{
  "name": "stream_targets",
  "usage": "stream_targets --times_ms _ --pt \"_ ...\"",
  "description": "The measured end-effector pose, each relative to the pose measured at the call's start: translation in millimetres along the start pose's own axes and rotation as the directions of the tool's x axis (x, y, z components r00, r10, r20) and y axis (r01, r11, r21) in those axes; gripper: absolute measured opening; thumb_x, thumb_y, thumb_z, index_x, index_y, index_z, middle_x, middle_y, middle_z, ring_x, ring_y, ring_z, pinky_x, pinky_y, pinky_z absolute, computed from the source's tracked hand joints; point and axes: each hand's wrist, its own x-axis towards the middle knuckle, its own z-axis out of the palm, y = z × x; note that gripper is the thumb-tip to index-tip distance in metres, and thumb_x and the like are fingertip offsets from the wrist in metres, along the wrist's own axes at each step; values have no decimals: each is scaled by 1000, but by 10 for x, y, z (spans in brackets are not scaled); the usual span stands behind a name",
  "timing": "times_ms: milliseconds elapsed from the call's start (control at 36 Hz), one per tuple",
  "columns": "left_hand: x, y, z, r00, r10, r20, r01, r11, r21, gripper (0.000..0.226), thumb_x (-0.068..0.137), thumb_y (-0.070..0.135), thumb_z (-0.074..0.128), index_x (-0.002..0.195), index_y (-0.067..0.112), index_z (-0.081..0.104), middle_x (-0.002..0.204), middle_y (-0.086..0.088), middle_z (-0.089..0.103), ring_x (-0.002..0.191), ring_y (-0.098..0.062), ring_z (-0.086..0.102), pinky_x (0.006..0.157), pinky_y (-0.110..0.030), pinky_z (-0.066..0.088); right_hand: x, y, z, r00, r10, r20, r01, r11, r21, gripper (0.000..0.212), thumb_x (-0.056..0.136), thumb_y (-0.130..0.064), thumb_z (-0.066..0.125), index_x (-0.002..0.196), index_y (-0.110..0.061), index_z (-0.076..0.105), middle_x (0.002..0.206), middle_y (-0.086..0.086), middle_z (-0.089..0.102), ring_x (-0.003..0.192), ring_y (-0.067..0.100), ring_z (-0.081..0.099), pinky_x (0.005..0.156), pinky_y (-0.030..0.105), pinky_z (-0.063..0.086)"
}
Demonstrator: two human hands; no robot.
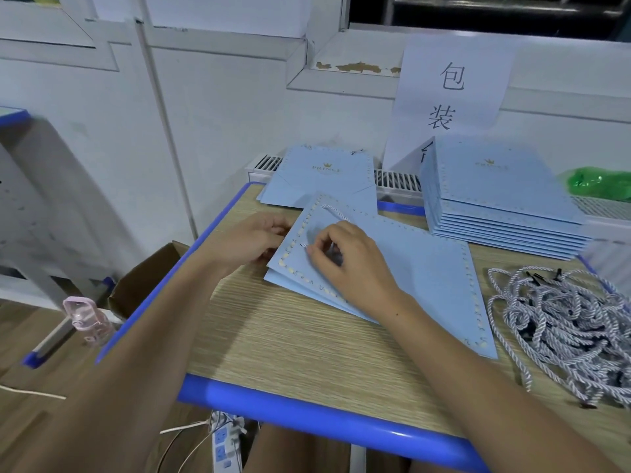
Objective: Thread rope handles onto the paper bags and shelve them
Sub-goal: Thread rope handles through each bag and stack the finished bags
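Head view: a flat blue bag (409,268) lies on the desk (290,336).
Left hand (249,240): pinches the bag's top edge, likely to keep it from sliding.
Right hand (345,257): pinches the rope (336,213) tip at a hole.
Ropes (560,329): piled near, easy to grab.

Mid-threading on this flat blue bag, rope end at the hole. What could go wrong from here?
1. The right hand pinches the rope end close to the bag's edge; a hard pull could tear the paper bag at the hole.
2. The left hand holds only the bag's left edge, so the bag may slide on the table.
3. The rope pile looks tangled; pulling the next piece may drag others off.
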Motion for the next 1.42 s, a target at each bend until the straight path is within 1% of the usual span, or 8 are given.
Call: stream_targets --times_ms 306,528,639,806,972,1167,1278,1417 --pt "73 33 51 970 -170 -173 126 962 -241 20 90 35 57 91 21 72 79 -1 67 56 -13 30 42 -16 30 23 -9 -16 998 58 0 -58 997 -42 18 96 -26 49 83 -13 51 86 -5 51 77 8 46 69 22 38" --pt "60 3 77 996 -17 -91 19 999 26 33 89 14 62 119 26 58 80 12 64 49 -1 50 46 -14 35 45 -30 -87 976 216 -5 -200 911 360 39 101 -28 40 69 -12 54 65 -9 58 63 6 48 69 28 39" --pt "87 -48 77 991 127 -34 -114 961 253 70 65 31 72 129 42 45 112 3 46 82 -15 55 70 -21 41 92 -91 -210 965 261 -8 -226 848 480 49 98 -34 46 51 -18 49 53 -9 49 51 3 41 57 16 33" --pt "53 -29 258 947 263 183 -314 871 377 28 57 33 60 81 49 63 109 14 44 116 -10 39 101 -24 30 155 -170 -438 983 180 35 -152 696 701 36 97 -27 46 64 -19 58 66 -8 59 74 6 55 87 21 44" --pt "-49 203 298 952 296 78 -258 913 -315 7 65 6 57 66 12 60 69 3 65 69 -13 62 68 -25 50 141 -57 -291 1000 19 -15 -11 912 411 17 98 -22 47 114 -25 54 120 -2 52 103 -7 51 92 9 39" --pt "64 -24 -132 885 -287 -366 -112 632 -767 21 96 7 45 75 9 46 58 -3 63 34 -8 44 42 -17 46 -10 264 -229 935 134 329 -113 990 -80 53 101 -39 33 149 -21 20 155 -7 19 142 6 10 113 21 10" --pt "165 -190 -52 678 -199 -707 121 980 -160 14 96 11 48 83 6 45 86 -14 57 58 -16 65 51 -22 46 -6 215 -137 892 115 438 21 956 -292 63 99 -52 23 152 -26 -1 159 -12 -2 144 2 -7 117 25 -5" --pt "186 -221 52 701 348 -623 221 724 653 49 75 -4 59 122 -4 49 130 -26 43 113 -40 46 91 -46 38 12 229 -114 862 174 477 13 932 -363 68 97 -57 19 150 -27 -12 157 -14 -15 143 1 -12 117 28 -5"
